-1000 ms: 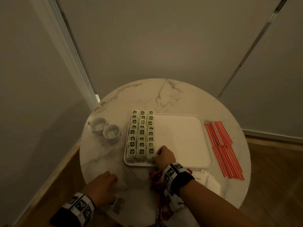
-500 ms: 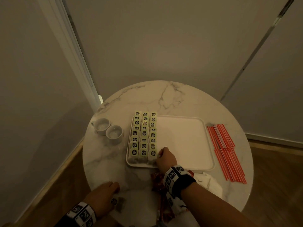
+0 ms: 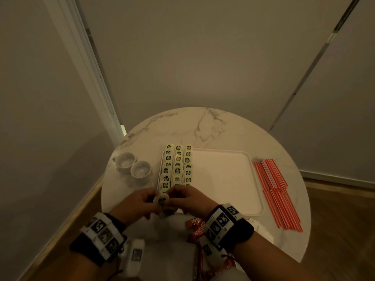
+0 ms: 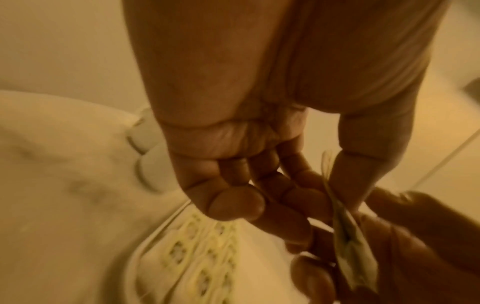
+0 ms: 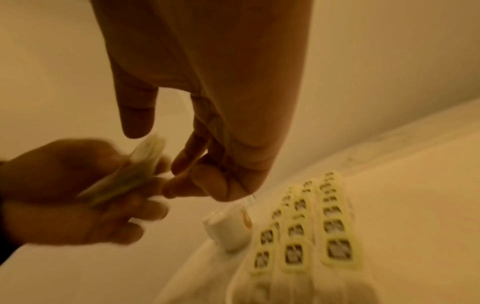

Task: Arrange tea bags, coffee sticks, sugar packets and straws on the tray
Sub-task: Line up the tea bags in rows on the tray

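Note:
A white tray (image 3: 223,179) on the round marble table (image 3: 203,128) carries three rows of yellow-edged tea bags (image 3: 177,165) along its left side. Just in front of the tray's near-left corner, my two hands meet in the air. My left hand (image 3: 151,199) pinches a tea bag (image 3: 161,199) between thumb and fingers (image 4: 335,195). From the right, my right hand (image 3: 172,196) pinches the same tea bag (image 5: 140,164), thumb above and fingers below. Red straws (image 3: 276,191) lie right of the tray. Red coffee sticks (image 3: 195,226) lie under my right wrist.
Two white cups (image 3: 132,167) stand left of the tray, close to my left hand. The right two thirds of the tray hold nothing. Walls close in behind the table, and its near edge is under my forearms.
My right hand has pulled back from the tea bag rows on the tray. My left hand has risen from the table's front with a tea bag, and both hands now hold it.

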Demonstrator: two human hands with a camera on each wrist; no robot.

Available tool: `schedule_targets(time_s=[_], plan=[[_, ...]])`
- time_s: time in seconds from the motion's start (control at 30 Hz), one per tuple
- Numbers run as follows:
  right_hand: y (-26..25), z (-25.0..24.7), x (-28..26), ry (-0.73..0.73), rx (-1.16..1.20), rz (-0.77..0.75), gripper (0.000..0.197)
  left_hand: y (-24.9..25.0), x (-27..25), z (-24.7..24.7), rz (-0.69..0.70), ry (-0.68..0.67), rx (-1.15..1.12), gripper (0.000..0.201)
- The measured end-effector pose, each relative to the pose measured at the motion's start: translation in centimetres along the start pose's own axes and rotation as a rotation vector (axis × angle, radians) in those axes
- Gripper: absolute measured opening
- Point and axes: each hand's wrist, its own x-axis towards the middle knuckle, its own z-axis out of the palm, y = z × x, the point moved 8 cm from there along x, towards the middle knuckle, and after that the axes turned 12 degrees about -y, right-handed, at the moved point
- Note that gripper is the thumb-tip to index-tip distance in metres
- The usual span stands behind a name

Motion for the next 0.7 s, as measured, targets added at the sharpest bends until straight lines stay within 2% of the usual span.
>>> schedule_targets(time_s=[0.1,0.2,0.27,0.33,0.37,0.53,0.7], plan=[[-1.4,-0.5,-0.5,0.064,0.057,-0.074,0.019,2.8,0.2,-1.3,0.076,0.065,-0.068,0.050],[-2.2,-1.7,-1.2,0.154,0.097,-0.152,0.010,4.3,0.3,-2.0,0.138,0.137,-0.159,0.050],[-2.7,-2.4,-1.8,0.212,0.098,-0.196,0.013,5.1,0.4,-1.9,0.183,0.171,-0.234,0.039],[-2.9,-2.9,-2.1,0.256,0.097,-0.208,0.016,5.7,0.3,-1.9,0.225,0.222,-0.266,0.015],[-2.9,-3.1,-2.2,0.274,0.099,-0.203,0.016,6.1,0.1,-1.9,0.249,0.258,-0.250,0.008],[-2.4,-3.1,-2.1,0.299,0.122,-0.169,0.007,7.3,-0.6,-2.2,0.345,0.457,-0.014,0.011],[-2.4,-3.0,-2.2,0.355,0.080,-0.178,0.019,7.3,-1.0,-2.5,0.375,0.598,0.045,0.009]])
